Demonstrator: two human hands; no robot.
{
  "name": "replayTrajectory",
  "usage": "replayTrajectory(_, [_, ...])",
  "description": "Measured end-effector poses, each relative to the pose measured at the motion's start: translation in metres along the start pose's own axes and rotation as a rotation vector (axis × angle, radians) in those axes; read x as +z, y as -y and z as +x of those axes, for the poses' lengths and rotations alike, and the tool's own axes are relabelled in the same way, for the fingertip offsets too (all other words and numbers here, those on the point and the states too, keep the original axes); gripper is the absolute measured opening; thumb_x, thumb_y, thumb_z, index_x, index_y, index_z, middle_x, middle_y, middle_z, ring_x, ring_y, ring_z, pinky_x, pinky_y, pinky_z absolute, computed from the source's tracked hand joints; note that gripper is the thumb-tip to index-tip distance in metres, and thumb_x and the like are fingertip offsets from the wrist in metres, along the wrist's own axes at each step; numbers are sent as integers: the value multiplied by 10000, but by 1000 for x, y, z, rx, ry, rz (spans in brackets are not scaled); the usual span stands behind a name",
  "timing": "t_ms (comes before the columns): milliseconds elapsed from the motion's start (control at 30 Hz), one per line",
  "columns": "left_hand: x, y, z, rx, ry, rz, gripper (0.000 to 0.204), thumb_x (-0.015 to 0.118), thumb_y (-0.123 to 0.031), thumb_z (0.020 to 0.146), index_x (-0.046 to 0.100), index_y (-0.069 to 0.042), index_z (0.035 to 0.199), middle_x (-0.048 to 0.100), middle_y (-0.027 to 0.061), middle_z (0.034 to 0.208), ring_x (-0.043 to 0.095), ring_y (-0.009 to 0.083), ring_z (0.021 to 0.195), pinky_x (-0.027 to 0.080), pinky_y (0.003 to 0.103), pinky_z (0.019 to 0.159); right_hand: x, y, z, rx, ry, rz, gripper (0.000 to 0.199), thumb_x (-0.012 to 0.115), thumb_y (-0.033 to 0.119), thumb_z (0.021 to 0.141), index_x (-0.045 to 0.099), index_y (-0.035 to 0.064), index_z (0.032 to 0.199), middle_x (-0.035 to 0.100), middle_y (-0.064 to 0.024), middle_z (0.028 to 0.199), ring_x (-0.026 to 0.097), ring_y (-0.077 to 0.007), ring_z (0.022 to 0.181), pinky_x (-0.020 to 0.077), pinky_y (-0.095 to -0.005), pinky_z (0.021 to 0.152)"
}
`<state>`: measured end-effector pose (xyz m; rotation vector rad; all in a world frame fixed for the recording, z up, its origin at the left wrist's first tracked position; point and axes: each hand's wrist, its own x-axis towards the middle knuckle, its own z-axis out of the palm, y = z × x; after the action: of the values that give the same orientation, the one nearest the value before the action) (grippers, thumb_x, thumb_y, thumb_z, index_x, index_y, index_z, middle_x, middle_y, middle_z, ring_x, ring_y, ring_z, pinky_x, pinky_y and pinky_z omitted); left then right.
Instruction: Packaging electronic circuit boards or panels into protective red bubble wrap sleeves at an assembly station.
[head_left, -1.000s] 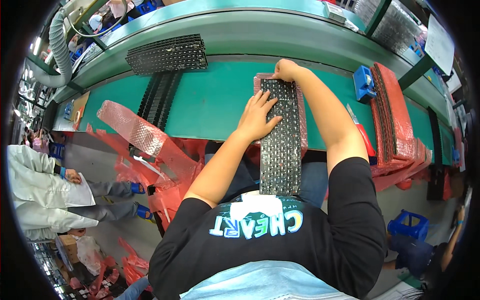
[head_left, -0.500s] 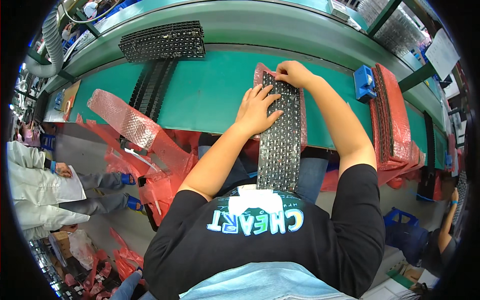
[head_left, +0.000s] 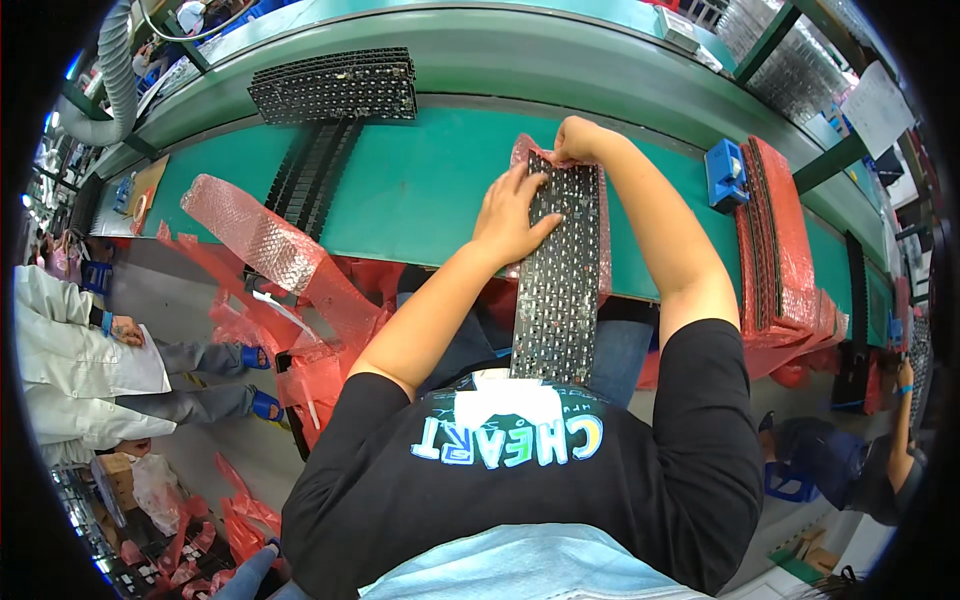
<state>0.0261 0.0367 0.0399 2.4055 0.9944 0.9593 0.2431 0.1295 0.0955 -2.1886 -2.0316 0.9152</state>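
Observation:
A long black circuit board panel (head_left: pixel 558 290), dotted with small components, lies lengthwise from the green bench toward my chest. Pink bubble wrap (head_left: pixel 522 148) lies beneath it and shows along its far end and right edge. My left hand (head_left: pixel 510 218) rests on the panel's left side, thumb and fingers spread over the surface. At the far right corner, my right hand (head_left: pixel 582 142) has its fingers pinched on the wrap's edge, a strip of which lies over the panel's far end. The fingertips there are partly hidden.
Several black panels (head_left: pixel 335 88) stand in a row at the back left, beside black slotted racks (head_left: pixel 312 175). Loose bubble wrap (head_left: pixel 255 235) hangs over the front edge. A blue tape dispenser (head_left: pixel 726 175) and a red-wrapped stack (head_left: pixel 778 240) are at right. A person's white coat (head_left: pixel 80 350) shows at left.
The wrap's edge at the far end now lies further over the panel. My right hand has shifted slightly left and away from me, and my left fingers have drawn in a little.

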Motion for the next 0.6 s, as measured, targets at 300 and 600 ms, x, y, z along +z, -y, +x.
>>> replayTrajectory(300, [-60, 16, 112, -773, 111, -829, 542, 694, -443, 870, 579, -11, 1177, 633, 145, 1041, 607, 223, 875, 500, 349, 809, -43, 18, -34, -119, 61, 393, 131, 748, 148, 842, 671, 44, 859, 601, -19, 635, 453, -89, 455, 330, -249, 397])
replayTrajectory(600, [-77, 15, 114, -480, 406, -811, 613, 623, -616, 865, 681, -31, 1038, 677, 100, 899, 638, 153, 748, 534, 301, 729, -100, 34, -101, -155, 215, 383, 77, 713, 111, 859, 644, 80, 841, 588, 9, 641, 453, -68, 466, 331, -216, 419])
